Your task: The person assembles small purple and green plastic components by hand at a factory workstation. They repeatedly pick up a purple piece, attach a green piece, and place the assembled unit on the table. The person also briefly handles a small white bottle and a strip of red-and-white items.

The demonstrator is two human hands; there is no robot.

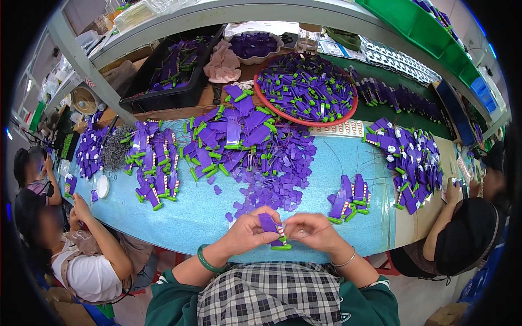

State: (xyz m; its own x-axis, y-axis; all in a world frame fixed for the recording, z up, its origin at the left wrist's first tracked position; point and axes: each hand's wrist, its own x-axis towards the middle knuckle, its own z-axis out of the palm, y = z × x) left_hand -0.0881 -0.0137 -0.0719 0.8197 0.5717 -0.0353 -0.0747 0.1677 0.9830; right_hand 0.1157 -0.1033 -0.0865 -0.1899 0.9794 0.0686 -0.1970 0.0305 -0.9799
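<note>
Close to the table's front edge, my left hand grips a flat purple plastic part between thumb and fingers. This part has a green end and a red-and-white striped strip along its right side. Beside the strip, my right hand is closed in a pinch; what its fingertips hold is too small to make out. Just beyond my hands lies a spread of small purple plastic pieces. Farther back rises a heap of larger purple parts with green ends.
Striped purple parts lie in groups at left, right and far right. Behind stand a full red basin, a black tray and a scalloped bowl. A shelf crosses overhead. People sit at both sides.
</note>
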